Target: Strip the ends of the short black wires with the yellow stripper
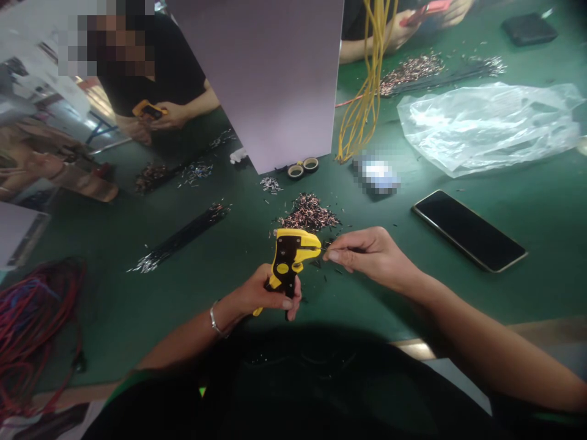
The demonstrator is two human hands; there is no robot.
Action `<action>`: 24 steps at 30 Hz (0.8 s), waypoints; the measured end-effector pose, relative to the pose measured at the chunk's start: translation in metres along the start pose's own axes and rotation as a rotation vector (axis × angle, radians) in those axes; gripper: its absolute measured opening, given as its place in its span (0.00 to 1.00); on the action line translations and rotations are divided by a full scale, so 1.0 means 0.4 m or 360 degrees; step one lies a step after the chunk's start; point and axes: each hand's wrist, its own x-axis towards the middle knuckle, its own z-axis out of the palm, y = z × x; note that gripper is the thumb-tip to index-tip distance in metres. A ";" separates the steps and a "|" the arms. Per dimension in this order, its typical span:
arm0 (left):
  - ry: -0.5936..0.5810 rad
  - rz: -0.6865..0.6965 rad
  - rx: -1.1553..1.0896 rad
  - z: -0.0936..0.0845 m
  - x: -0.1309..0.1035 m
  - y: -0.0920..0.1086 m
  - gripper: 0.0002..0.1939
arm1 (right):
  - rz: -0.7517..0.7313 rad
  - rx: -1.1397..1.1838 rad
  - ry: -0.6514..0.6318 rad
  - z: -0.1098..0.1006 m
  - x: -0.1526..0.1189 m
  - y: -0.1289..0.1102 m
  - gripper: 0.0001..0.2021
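My left hand point(275, 293) is wrapped round the handles of a yellow and black wire stripper point(287, 260), its jaws pointing right. Close to those jaws, my right hand point(367, 253) pinches a short, thin black wire point(324, 247) between thumb and fingers. The wire's end is at the jaw opening; how far in it sits is too small to tell. Just beyond the tool lies a heap of short copper-ended wire pieces point(309, 212). A few dark scraps are scattered on the green table below my right fingertips.
A bundle of black wires point(183, 238) lies left, and a phone point(470, 229) right. Tape rolls point(302, 168) sit by an upright panel point(284, 79). Yellow wires point(367, 91) hang beside a plastic bag point(490, 128). Red cables point(36, 318) pile at left. Two co-workers hold tools across the table.
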 end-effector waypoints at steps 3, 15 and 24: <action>0.0049 -0.0003 0.0072 -0.001 -0.005 -0.003 0.13 | 0.0028 0.0012 0.0003 0.000 0.001 0.002 0.13; 0.0306 0.0125 0.0048 0.019 -0.004 -0.015 0.14 | 0.0007 0.0063 0.0029 0.002 0.005 0.010 0.13; 0.0205 0.0211 -0.0025 0.006 0.004 -0.002 0.15 | -0.0025 0.0063 0.0061 -0.004 0.009 0.019 0.12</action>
